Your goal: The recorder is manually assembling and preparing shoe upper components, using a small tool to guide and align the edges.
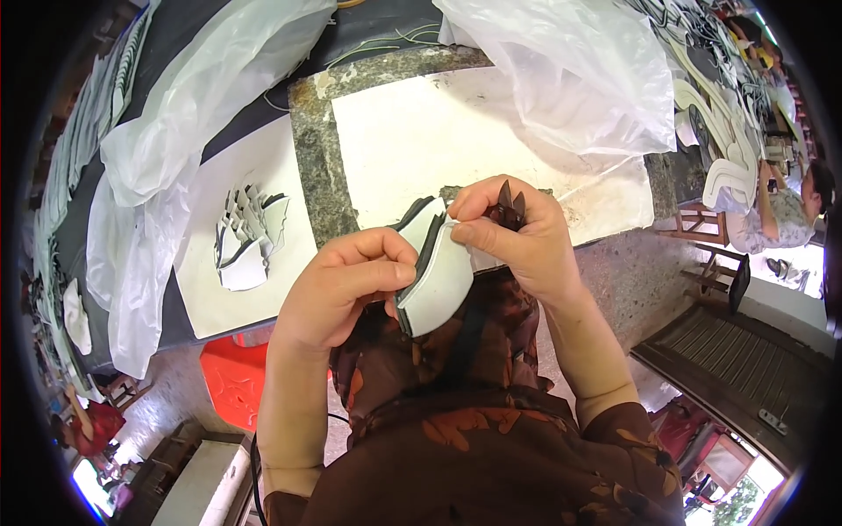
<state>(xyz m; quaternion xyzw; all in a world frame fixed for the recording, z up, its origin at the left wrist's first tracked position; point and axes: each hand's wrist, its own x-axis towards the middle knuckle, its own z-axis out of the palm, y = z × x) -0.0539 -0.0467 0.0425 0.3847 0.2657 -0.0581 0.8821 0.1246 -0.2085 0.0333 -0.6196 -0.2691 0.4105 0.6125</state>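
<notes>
Above my lap I hold a curved white piece with a black edge (441,285), one of a few layered white and black pieces that look like shoe parts. My left hand (346,285) pinches its left side between thumb and fingers. At its upper corner my right hand (519,230) grips the edge with thumb and forefinger. Tucked in the right hand's curled fingers is a dark tool with two pointed tips (511,203), like thread snips; its rest is hidden. To the left, a cluster of similar white pieces (242,267) lies on a white sheet (206,302).
A stone slab (317,149) bears another white sheet (403,123) ahead of me. Clear plastic sheets (561,79) drape over the table's far side. Cut strips and parts (715,105) pile at right. A red stool (230,381) stands below left; other people sit at both sides.
</notes>
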